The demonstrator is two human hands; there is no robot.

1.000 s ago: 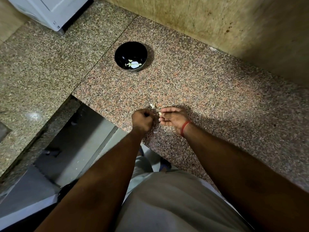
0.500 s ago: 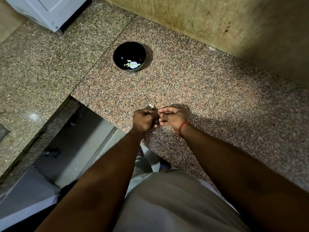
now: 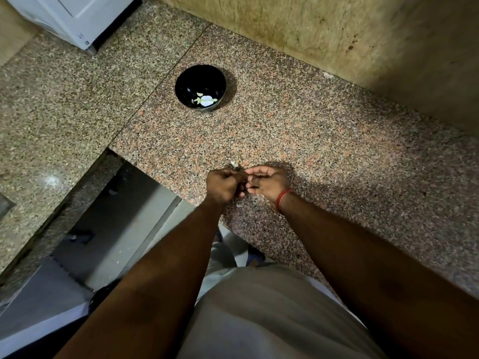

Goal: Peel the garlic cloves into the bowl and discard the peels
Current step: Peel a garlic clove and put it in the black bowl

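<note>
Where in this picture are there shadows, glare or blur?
Head view: the hands cast a dark shadow on the granite counter to their right; a small glare spot shines on the left slab; the bowl is sharp; edges bend from the wide lens.

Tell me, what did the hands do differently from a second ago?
The left hand moved in toward the right hand; a gap a second ago, now they meet, fingertips working together on something tiny, probably a garlic clove, mostly hidden. The black bowl stayed put on the counter with the same pale pieces inside, and a pale scrap still lies just past the hands.
</note>
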